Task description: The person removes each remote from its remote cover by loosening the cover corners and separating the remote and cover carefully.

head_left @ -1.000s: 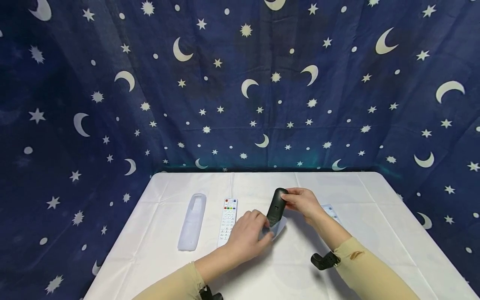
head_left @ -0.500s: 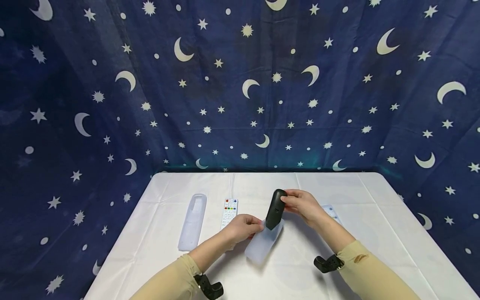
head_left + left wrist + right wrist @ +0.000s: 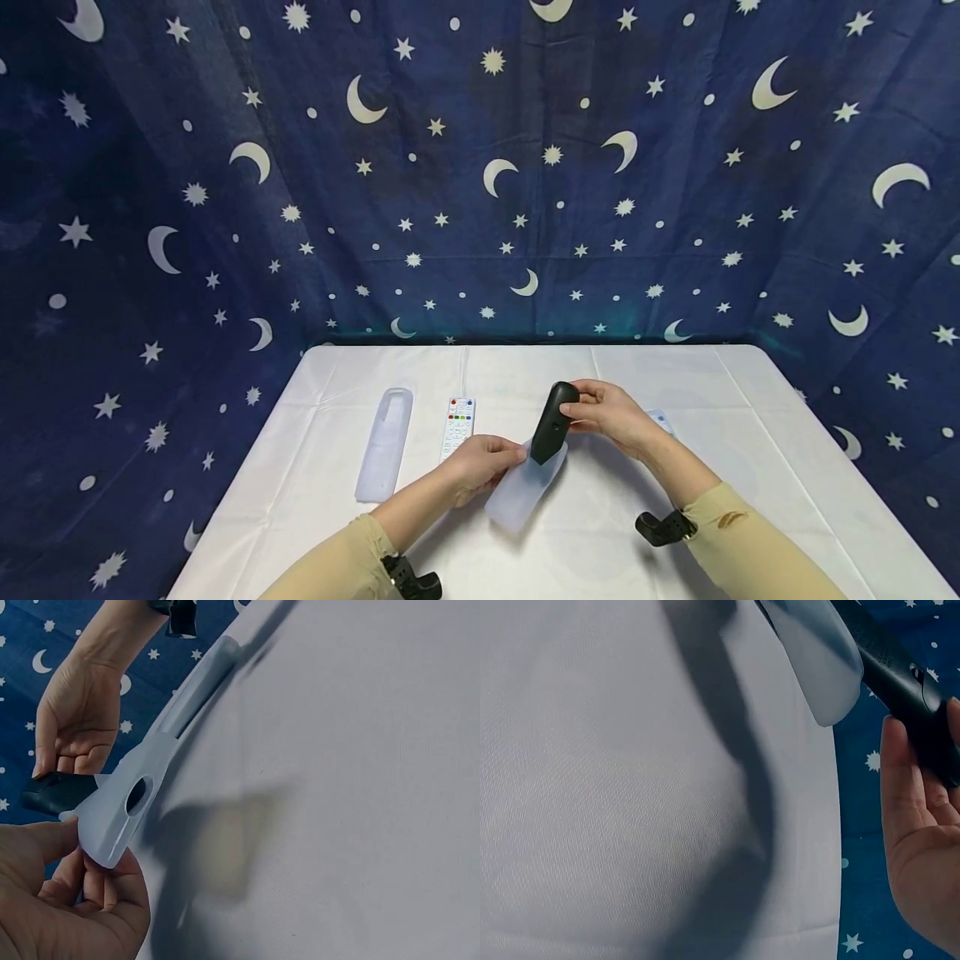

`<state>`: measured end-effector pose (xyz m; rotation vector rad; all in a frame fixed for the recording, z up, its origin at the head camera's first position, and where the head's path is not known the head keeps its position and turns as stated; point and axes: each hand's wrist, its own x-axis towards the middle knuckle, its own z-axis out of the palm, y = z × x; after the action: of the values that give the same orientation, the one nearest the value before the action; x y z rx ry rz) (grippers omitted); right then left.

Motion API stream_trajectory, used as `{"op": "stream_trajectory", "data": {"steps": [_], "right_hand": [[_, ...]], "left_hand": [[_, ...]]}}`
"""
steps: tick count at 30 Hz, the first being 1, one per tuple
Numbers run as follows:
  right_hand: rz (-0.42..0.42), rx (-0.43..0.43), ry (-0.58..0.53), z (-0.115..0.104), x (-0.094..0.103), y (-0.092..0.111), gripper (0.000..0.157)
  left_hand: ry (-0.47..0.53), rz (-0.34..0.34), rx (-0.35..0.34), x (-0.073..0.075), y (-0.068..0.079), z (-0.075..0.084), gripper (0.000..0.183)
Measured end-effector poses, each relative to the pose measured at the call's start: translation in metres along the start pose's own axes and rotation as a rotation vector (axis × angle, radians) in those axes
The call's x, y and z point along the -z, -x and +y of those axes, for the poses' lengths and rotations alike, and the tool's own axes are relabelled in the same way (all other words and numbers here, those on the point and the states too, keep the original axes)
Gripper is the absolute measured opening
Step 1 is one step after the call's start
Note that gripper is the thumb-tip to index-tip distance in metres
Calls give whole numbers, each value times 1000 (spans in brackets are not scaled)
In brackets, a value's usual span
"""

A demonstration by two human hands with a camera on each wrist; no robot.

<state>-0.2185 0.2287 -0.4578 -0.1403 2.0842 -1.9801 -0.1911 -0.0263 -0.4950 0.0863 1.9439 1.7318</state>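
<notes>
A black remote control (image 3: 552,419), back side up, sits at a slant with its lower end inside the mouth of a translucent silicone remote cover (image 3: 517,498). My right hand (image 3: 611,419) grips the remote's upper end between thumb and fingers. On the left edge of the cover's mouth, my left hand (image 3: 480,468) pinches the soft rim. In the left wrist view an oval hole shows dark through the cover (image 3: 109,806), and the black remote (image 3: 58,793) sticks out of it. The right wrist view has the cover's flared edge (image 3: 821,667) beside the remote (image 3: 900,682).
Another translucent cover (image 3: 384,446) lies flat at the left of the white table (image 3: 315,433). Beside it is a white remote (image 3: 458,427) with coloured buttons, partly behind my left hand. A pale bluish object (image 3: 660,419) is mostly hidden by my right forearm.
My left hand has shifted from over the cover to its left rim, leaving the cover's body in sight. The remote and right hand have moved slightly down.
</notes>
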Motion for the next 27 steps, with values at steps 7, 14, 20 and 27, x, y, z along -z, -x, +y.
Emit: {"op": "stream_trajectory", "data": {"steps": [7,14,20,27], "right_hand": [[75,-34,4,-3,-2,-1,49],[123,-97,-96,3,-1,-1,47],[48,-147,-172,11,2,2,53],[43,-118,-195,14,5,8,56]], "left_hand": [[53,-50,-43,0,1,0,22],[51,-51,-80,7,0,1,33],[29,-108,-43,14,-2,3,38],[-78,-125,-81,18,0,8,39]]}}
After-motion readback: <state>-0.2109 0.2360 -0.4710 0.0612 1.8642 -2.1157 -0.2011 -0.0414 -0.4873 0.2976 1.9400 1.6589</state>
